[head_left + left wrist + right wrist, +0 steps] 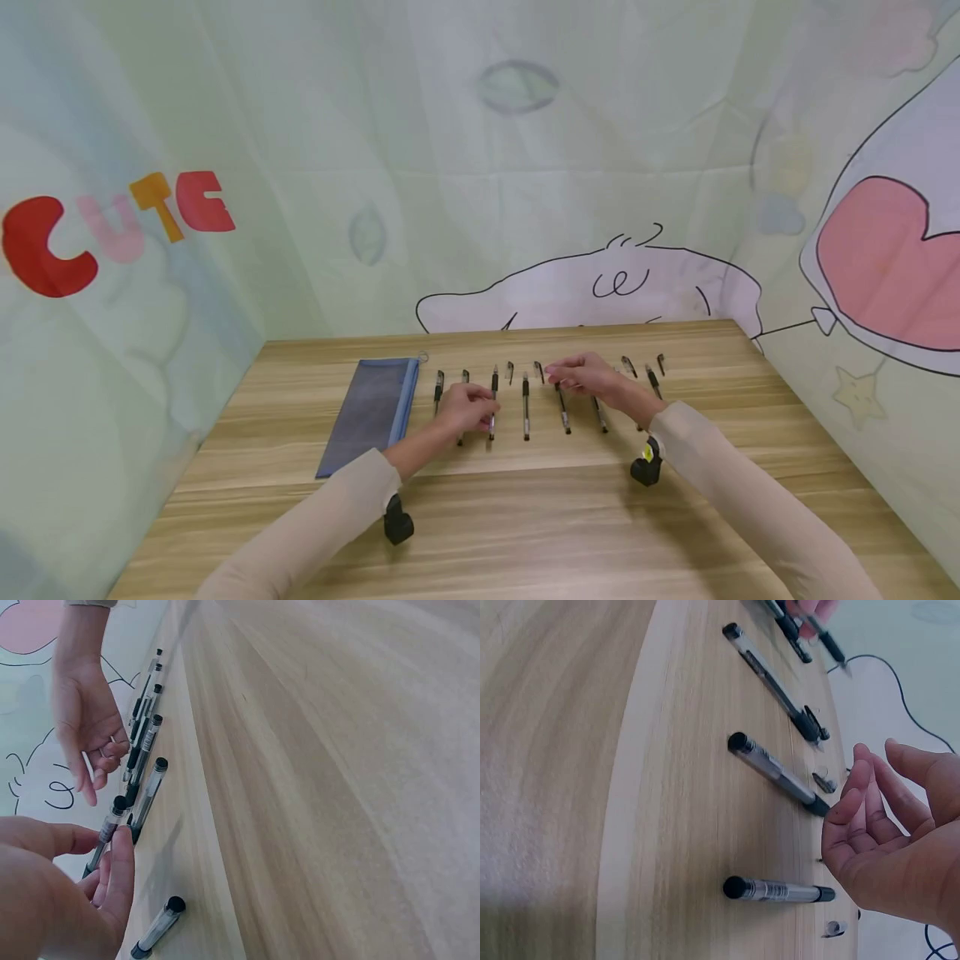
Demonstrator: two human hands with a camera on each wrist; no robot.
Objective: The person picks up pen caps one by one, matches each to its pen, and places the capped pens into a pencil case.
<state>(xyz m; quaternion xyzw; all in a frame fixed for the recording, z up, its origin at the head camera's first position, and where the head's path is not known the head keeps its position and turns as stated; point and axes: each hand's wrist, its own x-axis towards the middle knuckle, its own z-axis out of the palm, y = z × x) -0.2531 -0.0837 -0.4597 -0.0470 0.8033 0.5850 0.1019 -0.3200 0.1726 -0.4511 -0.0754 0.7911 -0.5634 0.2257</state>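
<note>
My left hand (465, 407) pinches an uncapped black gel pen (494, 381) between thumb and fingers. In the right wrist view that pen (827, 643) is tilted, with its bare tip showing. My right hand (588, 377) is over the far ends of the row, fingers loosely bent, holding nothing visible; the right wrist view shows the same hand (889, 825) beside a pen (780, 780) on the table. Another uncapped pen (526, 408) lies between the hands. Loose pen caps (510, 372) lie beyond the pens, some hidden by my right hand.
A blue zippered mesh pouch (367, 410) lies flat left of the pens. Several more pens, including one at the right end (653, 382), lie in a row on the wooden table (525, 517). A printed curtain (420, 167) stands behind the table's far edge.
</note>
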